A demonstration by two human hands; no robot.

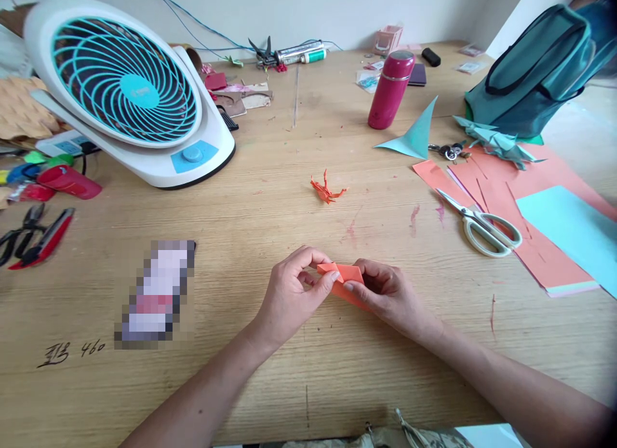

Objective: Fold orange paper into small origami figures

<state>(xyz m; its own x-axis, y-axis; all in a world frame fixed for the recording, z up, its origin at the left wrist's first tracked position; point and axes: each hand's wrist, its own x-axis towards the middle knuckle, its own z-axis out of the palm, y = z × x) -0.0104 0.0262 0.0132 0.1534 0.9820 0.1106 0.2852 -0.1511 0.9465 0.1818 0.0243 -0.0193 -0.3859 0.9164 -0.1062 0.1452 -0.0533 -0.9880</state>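
Observation:
A small folded piece of orange paper point(348, 276) is held just above the wooden table point(270, 384), near its front middle. My left hand point(294, 295) pinches its left end with thumb and fingers curled. My right hand point(391, 295) grips its right side, fingers closed over the fold. A tiny finished orange origami figure point(327, 189) lies further back on the table, apart from both hands.
A white and teal fan point(126, 91) stands at the back left. White-handled scissors point(482, 224) rest on orange and light blue paper sheets point(559, 236) to the right. A pink bottle point(390, 88), teal origami point(413, 137), a teal bag point(530, 69) and red-handled pliers point(33, 237) surround the area.

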